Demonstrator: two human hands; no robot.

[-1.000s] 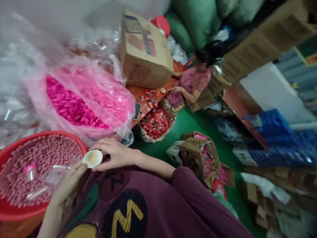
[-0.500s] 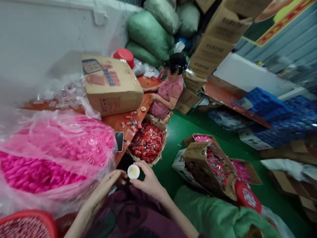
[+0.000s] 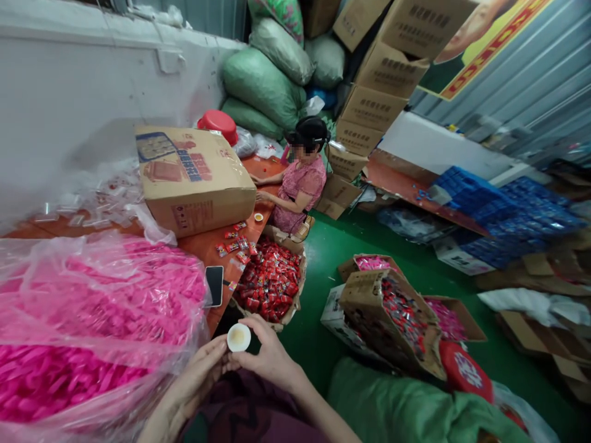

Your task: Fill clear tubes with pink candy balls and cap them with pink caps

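A small round white cup with a little pale yellowish stuff in it is tilted toward me, above my lap. My right hand pinches its right side between thumb and fingers. On the opposite side my left hand is closed against the cup, its fingertips at the left edge and some fingers hidden below. Ahead of the hands stands an open carton of red-wrapped packets. Several more packets lie on the orange-brown table, near another small white cup with yellow contents.
A clear bag of pink plastic pieces bulges at left; a phone lies on the table edge. Beyond the large cardboard box, a co-worker sits at the table. Right are opened cartons and a green sack.
My left hand has closed in on the cup, which has shifted slightly left and down in view. The head view has tilted up a little, and the co-worker's head is raised.
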